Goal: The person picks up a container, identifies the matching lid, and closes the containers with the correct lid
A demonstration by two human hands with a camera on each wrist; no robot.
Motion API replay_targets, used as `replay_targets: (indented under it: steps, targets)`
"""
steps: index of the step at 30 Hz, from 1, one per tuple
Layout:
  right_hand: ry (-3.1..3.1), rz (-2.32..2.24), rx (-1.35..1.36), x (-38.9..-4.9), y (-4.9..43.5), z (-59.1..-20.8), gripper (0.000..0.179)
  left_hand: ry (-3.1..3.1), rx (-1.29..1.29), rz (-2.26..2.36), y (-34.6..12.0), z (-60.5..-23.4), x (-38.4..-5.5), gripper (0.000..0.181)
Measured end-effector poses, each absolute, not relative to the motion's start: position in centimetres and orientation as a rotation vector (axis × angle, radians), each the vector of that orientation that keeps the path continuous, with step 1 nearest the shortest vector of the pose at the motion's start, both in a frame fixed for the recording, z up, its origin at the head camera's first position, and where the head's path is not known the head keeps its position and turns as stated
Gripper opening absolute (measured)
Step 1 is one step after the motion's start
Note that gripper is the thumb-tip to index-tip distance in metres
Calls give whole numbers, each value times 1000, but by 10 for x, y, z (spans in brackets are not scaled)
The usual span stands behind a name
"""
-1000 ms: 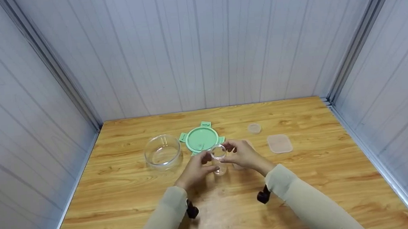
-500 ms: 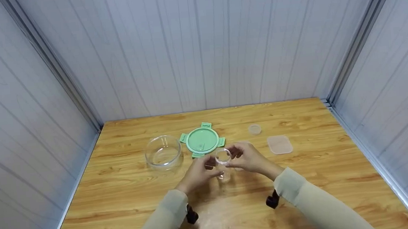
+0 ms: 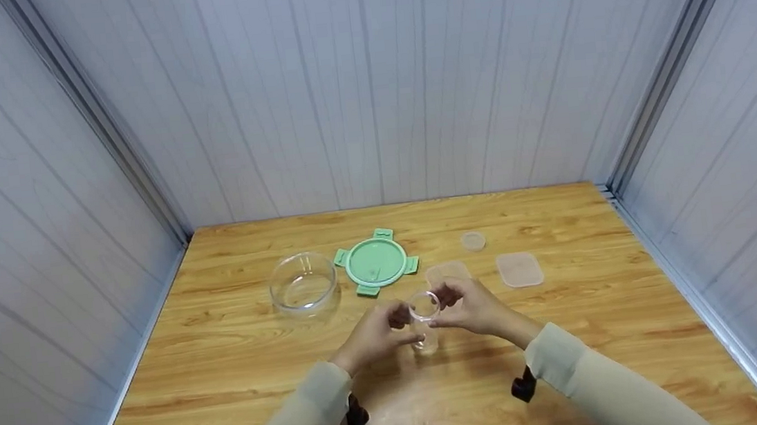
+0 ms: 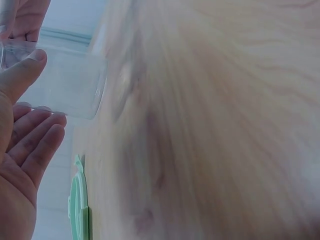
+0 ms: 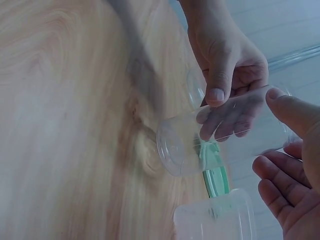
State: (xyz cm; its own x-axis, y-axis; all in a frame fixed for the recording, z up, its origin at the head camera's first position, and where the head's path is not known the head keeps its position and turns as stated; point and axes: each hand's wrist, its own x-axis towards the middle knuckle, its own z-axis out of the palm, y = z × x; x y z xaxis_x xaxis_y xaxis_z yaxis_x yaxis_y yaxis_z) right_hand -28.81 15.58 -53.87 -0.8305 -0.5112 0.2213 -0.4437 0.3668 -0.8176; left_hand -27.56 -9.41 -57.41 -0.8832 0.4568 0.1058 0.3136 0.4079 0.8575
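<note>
Fingers of L hand (image 3: 373, 336) & R hand (image 3: 479, 310) pinch a clear cup (image 3: 424, 326) btwn them, mouth up, over the surface (image 3: 229, 393). From cup, head view: clear tub (image 3: 447, 273) ~1 o'clock; sm. translucent disc (image 3: 473, 241) same dir., farther; green lid (image 3: 376, 263) 11; glass bowl (image 3: 305, 305) 10; translucent square (image 3: 519, 270) 2.

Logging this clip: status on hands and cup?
Left hand, right hand: both gripping clear cup. Open end up. Pale container just beyond right hand.

The wood-grain table (image 3: 250, 391) carries a clear bowl (image 3: 305, 306), a green lid (image 3: 376, 262) — and three pale pieces (image 3: 519, 270), perhaps containers
</note>
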Motion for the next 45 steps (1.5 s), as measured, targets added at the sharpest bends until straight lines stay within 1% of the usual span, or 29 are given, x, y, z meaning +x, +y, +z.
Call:
replay_targets:
  steps: [4, 7, 17, 27, 45]
  targets:
    - [2520, -1479, -893, -282, 159, -541, 41, 2483, 678, 1470, -93, -577, -272, 34]
    - [2514, -1467, -916, -279, 161, -543, 40, 2472, 670, 1456, -92, -580, -270, 35]
    - [2527, -1432, -962, -269, 166, -549, 39, 2451, 767, 1463, -91, -586, -260, 34]
    - [2522, -1438, -1087, -266, 171, -553, 38, 2427, 773, 1481, -88, -590, -255, 31]
    - [2518, -1431, -1154, -259, 177, -557, 39, 2399, 810, 1457, -86, -594, -252, 29]
